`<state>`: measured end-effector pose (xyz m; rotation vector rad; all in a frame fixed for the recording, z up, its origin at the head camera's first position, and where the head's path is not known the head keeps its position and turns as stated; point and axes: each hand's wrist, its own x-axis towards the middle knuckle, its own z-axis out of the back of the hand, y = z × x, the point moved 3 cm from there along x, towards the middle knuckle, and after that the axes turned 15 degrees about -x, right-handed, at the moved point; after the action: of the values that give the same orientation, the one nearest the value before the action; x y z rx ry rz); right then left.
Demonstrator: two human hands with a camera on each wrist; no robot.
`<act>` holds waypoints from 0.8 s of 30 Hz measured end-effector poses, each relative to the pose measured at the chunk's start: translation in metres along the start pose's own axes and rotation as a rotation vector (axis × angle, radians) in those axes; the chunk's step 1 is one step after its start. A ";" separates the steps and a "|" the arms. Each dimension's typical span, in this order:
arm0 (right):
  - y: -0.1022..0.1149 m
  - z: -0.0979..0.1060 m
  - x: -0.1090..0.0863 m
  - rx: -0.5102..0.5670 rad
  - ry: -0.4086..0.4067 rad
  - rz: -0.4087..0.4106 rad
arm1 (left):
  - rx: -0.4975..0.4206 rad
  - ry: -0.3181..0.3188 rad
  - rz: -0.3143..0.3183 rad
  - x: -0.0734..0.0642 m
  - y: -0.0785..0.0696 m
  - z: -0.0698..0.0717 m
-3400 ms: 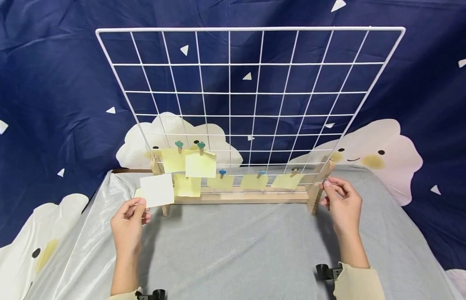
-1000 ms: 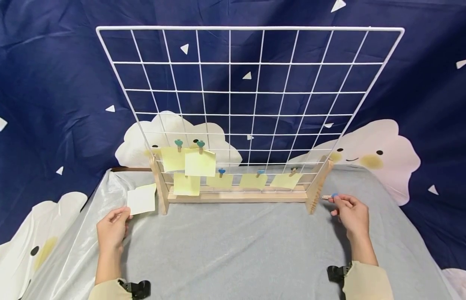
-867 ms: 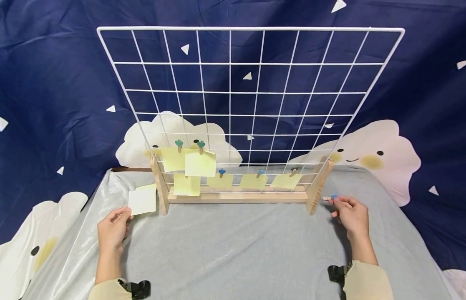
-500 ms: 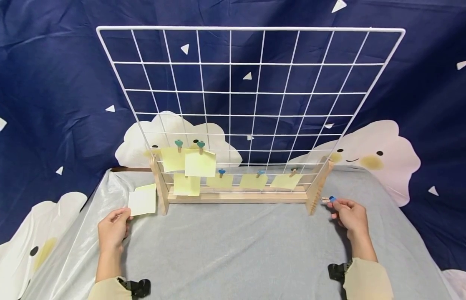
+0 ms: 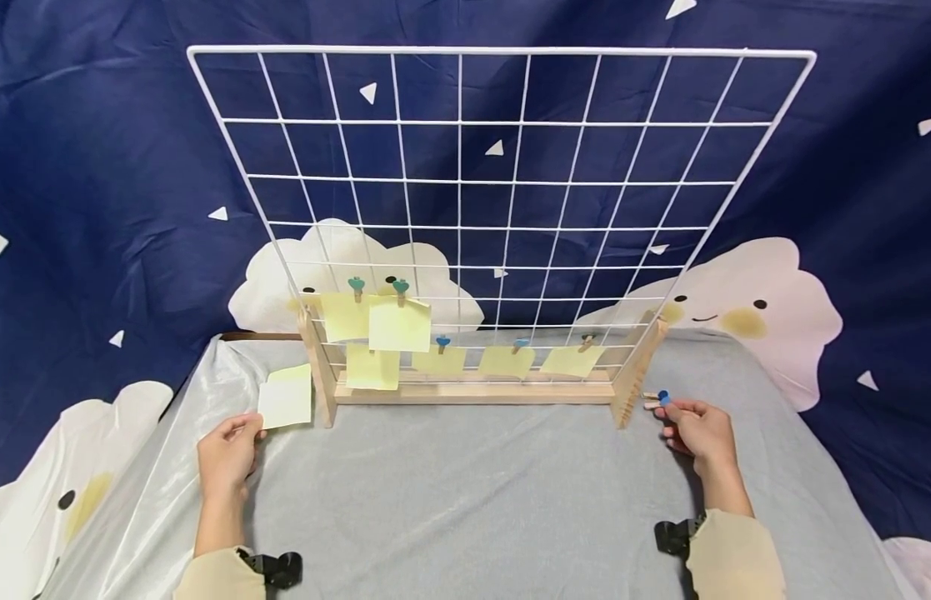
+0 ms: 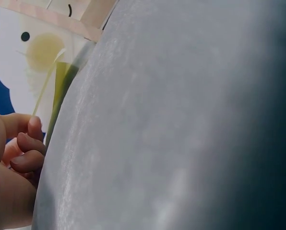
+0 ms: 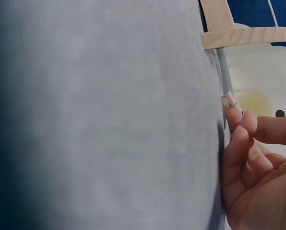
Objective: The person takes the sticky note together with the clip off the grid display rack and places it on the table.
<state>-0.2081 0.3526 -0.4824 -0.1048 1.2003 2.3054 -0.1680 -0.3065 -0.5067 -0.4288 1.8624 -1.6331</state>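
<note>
In the head view my left hand (image 5: 228, 457) pinches the lower left corner of a pale yellow sticky note (image 5: 283, 405), left of the rack's left foot. Behind that note shows more yellow paper (image 5: 294, 372); in the left wrist view the held note (image 6: 44, 88) stands apart from a darker yellow piece (image 6: 61, 86). My right hand (image 5: 701, 432) pinches a small wooden clothespin (image 5: 651, 396) with a blue heart (image 5: 663, 397), just right of the rack's right foot. The clothespin's two wooden legs are spread and point left, with nothing between them.
A white wire grid (image 5: 459, 181) stands in a wooden base (image 5: 473, 393). Several yellow notes (image 5: 400, 325) hang low on it, most under visible heart clothespins (image 5: 401, 287). Grey cloth (image 5: 465, 492) covers the table; a dark blue curtain (image 5: 97, 108) hangs behind.
Since the oldest frame my left hand has moved down and left with the note, away from the grid. My right hand has moved slightly down and right; the clothespin's legs have since spread.
</note>
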 end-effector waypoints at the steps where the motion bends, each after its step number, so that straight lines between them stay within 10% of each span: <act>1: -0.001 0.000 0.001 0.021 0.009 -0.004 | 0.001 -0.001 -0.001 0.000 0.000 0.000; 24: -0.011 0.001 0.009 0.104 0.007 -0.031 | 0.022 -0.046 0.000 0.003 -0.001 -0.004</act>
<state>-0.2100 0.3624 -0.4927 -0.0940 1.3099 2.2132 -0.1734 -0.3053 -0.5058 -0.4531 1.8096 -1.6291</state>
